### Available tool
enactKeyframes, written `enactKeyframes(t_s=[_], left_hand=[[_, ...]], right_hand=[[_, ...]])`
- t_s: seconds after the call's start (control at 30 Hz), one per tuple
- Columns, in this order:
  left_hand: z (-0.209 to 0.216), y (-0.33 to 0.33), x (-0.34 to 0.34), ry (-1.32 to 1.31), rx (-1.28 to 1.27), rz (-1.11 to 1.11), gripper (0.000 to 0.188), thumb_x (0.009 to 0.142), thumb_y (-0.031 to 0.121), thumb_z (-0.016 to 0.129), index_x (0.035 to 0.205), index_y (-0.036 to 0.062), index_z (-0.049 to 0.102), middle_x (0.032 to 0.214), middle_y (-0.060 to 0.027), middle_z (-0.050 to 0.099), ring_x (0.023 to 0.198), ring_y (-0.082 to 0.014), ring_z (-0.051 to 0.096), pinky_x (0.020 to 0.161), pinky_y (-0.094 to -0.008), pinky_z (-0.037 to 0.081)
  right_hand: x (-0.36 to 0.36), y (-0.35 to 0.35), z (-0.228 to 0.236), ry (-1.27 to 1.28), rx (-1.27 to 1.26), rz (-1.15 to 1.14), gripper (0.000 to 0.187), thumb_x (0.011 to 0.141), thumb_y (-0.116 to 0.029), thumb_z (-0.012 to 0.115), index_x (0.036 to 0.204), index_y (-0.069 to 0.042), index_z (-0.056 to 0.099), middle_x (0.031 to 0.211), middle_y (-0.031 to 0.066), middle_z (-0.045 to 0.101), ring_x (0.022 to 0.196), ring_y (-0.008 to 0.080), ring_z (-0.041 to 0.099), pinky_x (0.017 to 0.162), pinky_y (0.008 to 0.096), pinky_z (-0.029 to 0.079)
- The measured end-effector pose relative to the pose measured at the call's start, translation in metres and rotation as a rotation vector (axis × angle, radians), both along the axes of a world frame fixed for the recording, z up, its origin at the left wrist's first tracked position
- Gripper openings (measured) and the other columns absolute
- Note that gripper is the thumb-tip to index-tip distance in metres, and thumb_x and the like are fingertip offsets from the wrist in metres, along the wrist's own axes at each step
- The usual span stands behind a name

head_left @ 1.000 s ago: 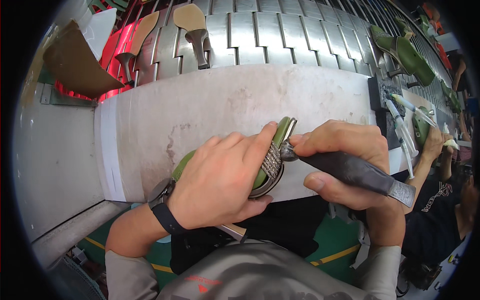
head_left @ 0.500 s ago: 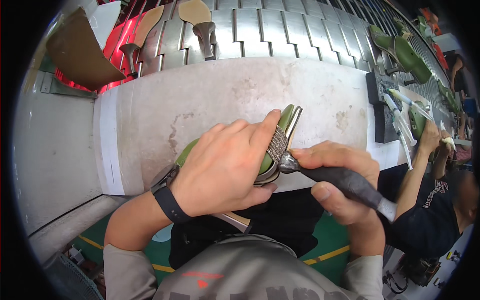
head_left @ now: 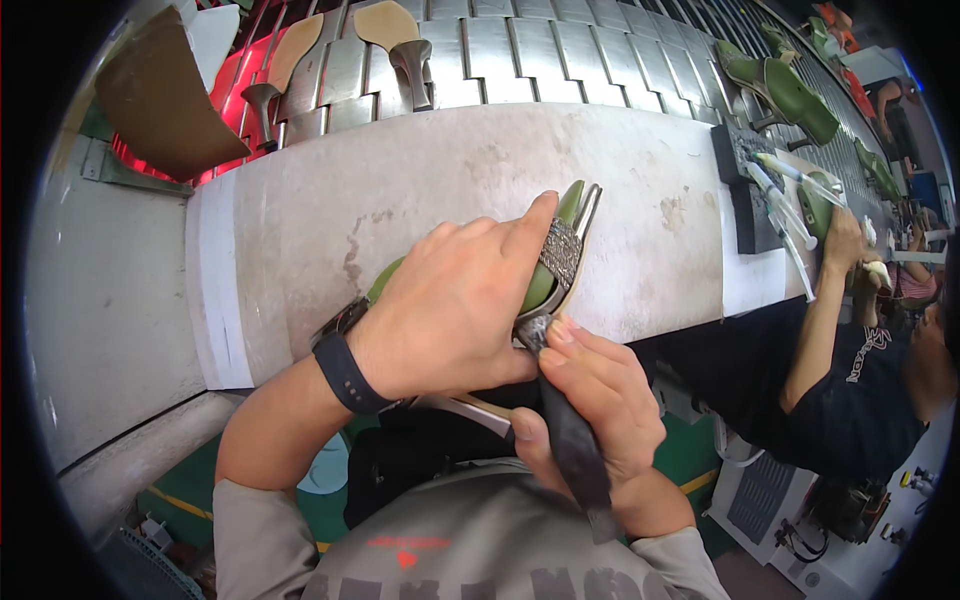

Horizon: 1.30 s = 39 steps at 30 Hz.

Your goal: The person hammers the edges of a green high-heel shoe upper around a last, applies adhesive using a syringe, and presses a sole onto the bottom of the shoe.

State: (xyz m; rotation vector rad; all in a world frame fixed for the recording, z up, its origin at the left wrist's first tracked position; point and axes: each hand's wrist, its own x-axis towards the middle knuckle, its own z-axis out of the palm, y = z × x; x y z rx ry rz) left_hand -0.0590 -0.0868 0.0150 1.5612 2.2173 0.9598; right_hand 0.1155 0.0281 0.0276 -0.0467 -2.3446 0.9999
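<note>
Under my left hand (head_left: 450, 305) is a green high-heeled shoe (head_left: 540, 287), gripped and tilted at the near edge of the table. A glittery band (head_left: 561, 248) crosses its front, and the sole edge faces right. Most of the upper is hidden by my palm; a slim heel-like part (head_left: 470, 408) shows below my wrist. My right hand (head_left: 605, 400) is closed round a tool with a dark, wrapped handle (head_left: 572, 430). Its rounded metal head (head_left: 533, 330) sits against the shoe's lower edge, close to my left thumb.
A pale, stained worktable (head_left: 450, 160) lies beneath, with a metal-slat conveyor (head_left: 520, 60) beyond it carrying soles with heels (head_left: 410, 65). At right, a dark block (head_left: 745, 190) stands beside several syringes (head_left: 785, 205). A co-worker (head_left: 860, 380) handles a green shoe there.
My right hand has swung down and left, turning the tool's handle toward me. Its head has moved from beside the glittery band to lower on the shoe's edge. The shoe has shifted slightly away.
</note>
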Motion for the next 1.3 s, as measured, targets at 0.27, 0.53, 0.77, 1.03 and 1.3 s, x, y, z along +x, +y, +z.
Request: enactKeyframes(t_s=[0.27,0.53,0.77,1.03,1.3], left_hand=[[-0.011,-0.038,-0.022,-0.107,0.103,-0.062,0.054,0.103,0.034,0.067,0.141,-0.0046,0.062,0.128,-0.0219,0.070,0.112,-0.0418,0.066,0.098,-0.0473,0.051],[-0.016,-0.036,-0.020,-0.102,0.151,-0.022,0.048,0.104,0.030,0.065,0.134,-0.0061,0.065,0.122,-0.0213,0.072,0.104,-0.0399,0.067,0.093,-0.0464,0.052],[-0.018,-0.038,-0.017,-0.086,0.198,0.021,0.044,0.102,0.028,0.066,0.130,-0.0055,0.068,0.118,-0.0205,0.074,0.101,-0.0394,0.068,0.089,-0.0462,0.053],[-0.019,-0.045,-0.018,-0.120,0.232,0.074,0.036,0.106,0.025,0.062,0.124,-0.0035,0.072,0.112,-0.0209,0.076,0.101,-0.0409,0.070,0.089,-0.0459,0.055],[-0.002,-0.044,-0.012,-0.133,0.175,0.058,0.034,0.105,0.019,0.060,0.126,-0.0044,0.070,0.116,-0.0224,0.075,0.105,-0.0411,0.069,0.093,-0.0464,0.053]], right_hand=[[0.008,0.015,-0.018,0.028,-0.159,0.103,0.043,0.091,-0.018,0.083,0.125,0.005,0.067,0.122,0.0250,0.074,0.111,0.0407,0.074,0.097,0.0463,0.060],[-0.005,-0.021,-0.002,-0.044,0.081,0.030,0.043,0.080,-0.011,0.087,0.116,0.006,0.072,0.115,0.0230,0.075,0.104,0.0392,0.075,0.090,0.0442,0.063],[-0.007,-0.038,-0.006,-0.075,-0.181,0.143,0.043,0.077,-0.008,0.088,0.114,0.006,0.073,0.111,0.0229,0.077,0.103,0.0363,0.076,0.089,0.0415,0.063],[-0.009,-0.024,0.003,-0.060,-0.119,0.239,0.039,0.076,-0.005,0.088,0.111,0.005,0.073,0.108,0.0199,0.078,0.099,0.0361,0.077,0.088,0.0411,0.063],[-0.010,-0.032,0.006,0.023,0.023,0.158,0.039,0.079,-0.008,0.085,0.113,0.007,0.071,0.110,0.0242,0.077,0.097,0.0363,0.076,0.086,0.0417,0.063]])
